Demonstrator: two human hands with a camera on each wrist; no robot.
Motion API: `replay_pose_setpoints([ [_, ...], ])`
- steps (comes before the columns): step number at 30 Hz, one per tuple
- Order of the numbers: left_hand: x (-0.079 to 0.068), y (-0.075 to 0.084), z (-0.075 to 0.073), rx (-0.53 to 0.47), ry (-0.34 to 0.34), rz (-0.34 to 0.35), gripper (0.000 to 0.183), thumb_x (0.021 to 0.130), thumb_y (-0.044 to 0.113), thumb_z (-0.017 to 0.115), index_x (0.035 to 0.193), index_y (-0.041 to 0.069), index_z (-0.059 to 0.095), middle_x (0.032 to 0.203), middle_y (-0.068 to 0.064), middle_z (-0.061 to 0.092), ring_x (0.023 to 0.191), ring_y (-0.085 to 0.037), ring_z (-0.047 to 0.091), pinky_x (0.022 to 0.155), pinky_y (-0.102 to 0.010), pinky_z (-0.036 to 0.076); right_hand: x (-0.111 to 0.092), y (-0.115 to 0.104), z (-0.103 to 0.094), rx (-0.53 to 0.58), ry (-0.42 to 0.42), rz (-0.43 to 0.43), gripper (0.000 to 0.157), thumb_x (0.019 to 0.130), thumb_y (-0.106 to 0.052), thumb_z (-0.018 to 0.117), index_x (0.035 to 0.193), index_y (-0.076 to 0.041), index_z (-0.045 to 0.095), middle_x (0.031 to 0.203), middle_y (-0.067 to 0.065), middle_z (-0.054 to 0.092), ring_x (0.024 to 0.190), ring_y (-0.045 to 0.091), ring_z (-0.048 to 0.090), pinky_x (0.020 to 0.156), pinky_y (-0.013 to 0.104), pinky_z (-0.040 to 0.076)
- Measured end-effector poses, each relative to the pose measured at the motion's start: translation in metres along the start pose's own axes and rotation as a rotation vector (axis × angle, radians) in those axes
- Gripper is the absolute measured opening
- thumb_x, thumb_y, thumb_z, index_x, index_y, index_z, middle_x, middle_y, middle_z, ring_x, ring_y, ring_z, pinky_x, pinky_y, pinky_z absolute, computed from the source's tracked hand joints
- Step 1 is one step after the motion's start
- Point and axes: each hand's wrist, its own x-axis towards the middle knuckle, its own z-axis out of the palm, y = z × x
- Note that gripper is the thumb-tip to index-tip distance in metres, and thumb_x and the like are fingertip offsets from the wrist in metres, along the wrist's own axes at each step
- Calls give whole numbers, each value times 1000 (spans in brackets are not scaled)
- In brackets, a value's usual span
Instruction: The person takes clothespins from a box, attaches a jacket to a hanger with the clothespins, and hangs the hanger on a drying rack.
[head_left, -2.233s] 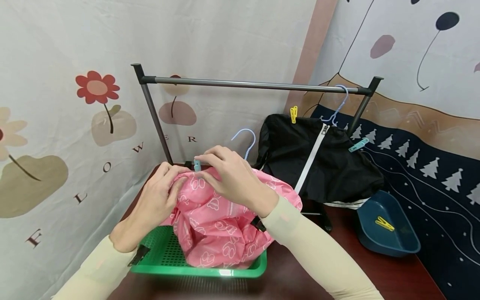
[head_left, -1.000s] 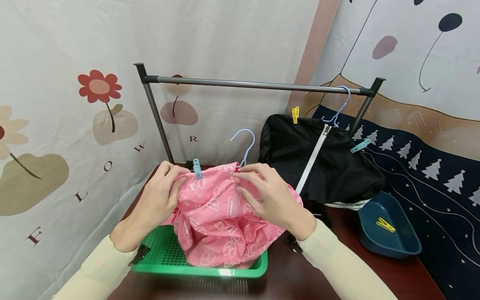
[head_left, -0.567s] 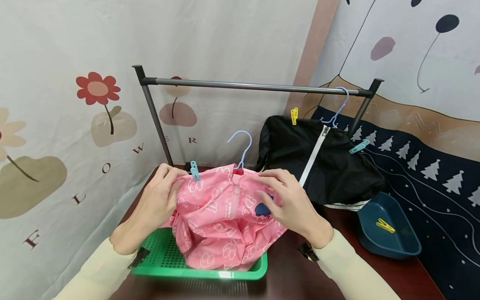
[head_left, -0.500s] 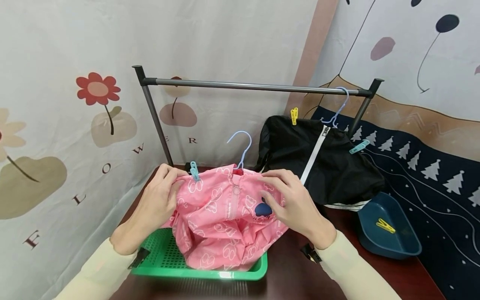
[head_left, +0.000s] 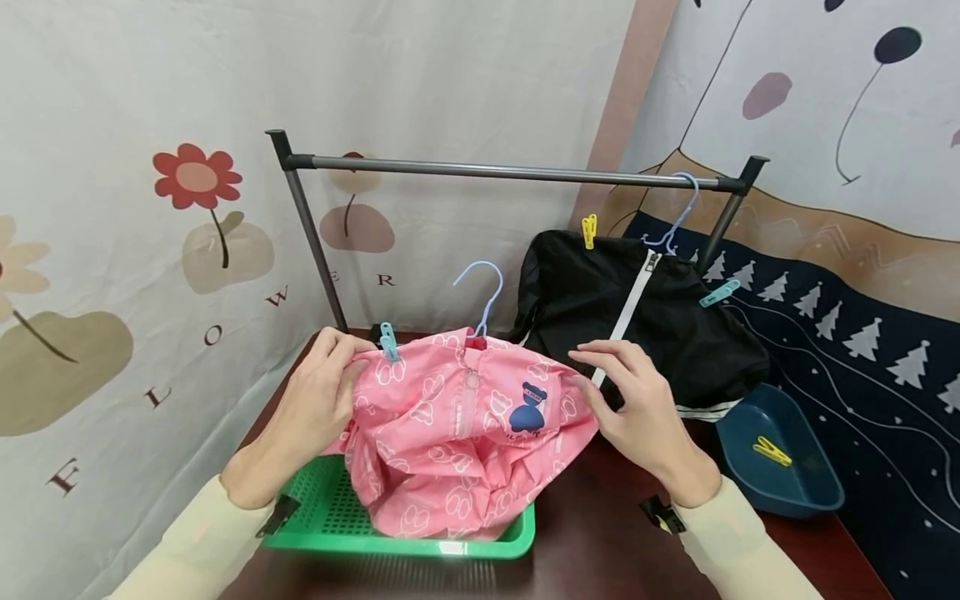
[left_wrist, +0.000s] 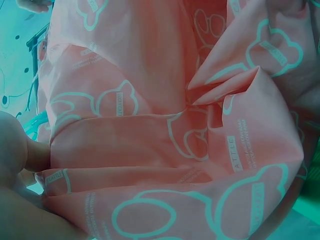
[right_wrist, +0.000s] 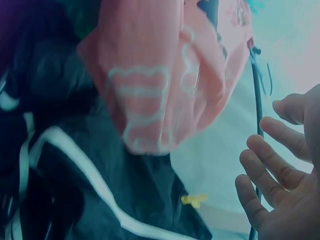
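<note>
A pink jacket [head_left: 435, 417] with white bear outlines and a short zipper is on a blue hanger [head_left: 491, 287], whose hook rises from the collar. My left hand [head_left: 311, 408] pinches the jacket's shoulder at the left, beside a light blue clothespin [head_left: 388, 342] clipped on the top edge. In the left wrist view the fabric [left_wrist: 165, 140] fills most of the frame, with finger and thumb at its edge. My right hand [head_left: 641, 408] is at the jacket's right sleeve; in the right wrist view its fingers [right_wrist: 272, 167] are spread and hold nothing.
The jacket's lower part lies in a green basket [head_left: 397, 543]. Behind stands a metal rack [head_left: 480, 169]; a black jacket [head_left: 675, 325] hangs there with yellow [head_left: 589, 232] and light blue [head_left: 720, 292] clothespins. A blue bin [head_left: 780, 492] holds a yellow clothespin [head_left: 771, 451].
My right hand let go of the light blue clothespin, which stays on the shoulder, then moved right past the collar to the sleeve, uncovering the blue bear print. My left hand stayed put.
</note>
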Motion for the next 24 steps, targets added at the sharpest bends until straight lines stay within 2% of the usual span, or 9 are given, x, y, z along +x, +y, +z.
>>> replay_pose_setpoints([
  [10,-3,-2,-1,-8,-8,-4,22,104,-13,75,120,2,76,108,-14,63,93,-20,63,80,-10,44,-13,28,-26,-36,112,69,41,95,3,89,135,-6,84,137,18,79,126,36,71,120,2,38],
  [17,-3,-1,-2,-22,-15,-5,21,105,-12,74,120,2,76,108,-13,63,93,-20,63,80,-10,45,-18,56,-49,-74,212,109,34,99,-3,85,133,-5,85,139,24,77,131,43,69,127,7,36],
  [21,-3,-1,-2,-39,-19,-5,21,105,-12,75,119,2,76,107,-13,62,92,-19,62,78,-10,44,-21,70,-63,-97,271,134,30,101,-7,82,130,-2,86,141,27,75,132,47,66,125,8,36],
  [24,-3,-1,-2,-47,-20,-4,20,105,-13,74,118,3,76,107,-12,62,92,-19,62,78,-10,44,-22,78,-73,-112,314,162,28,103,-9,80,129,-1,86,142,29,75,133,43,66,123,8,36],
])
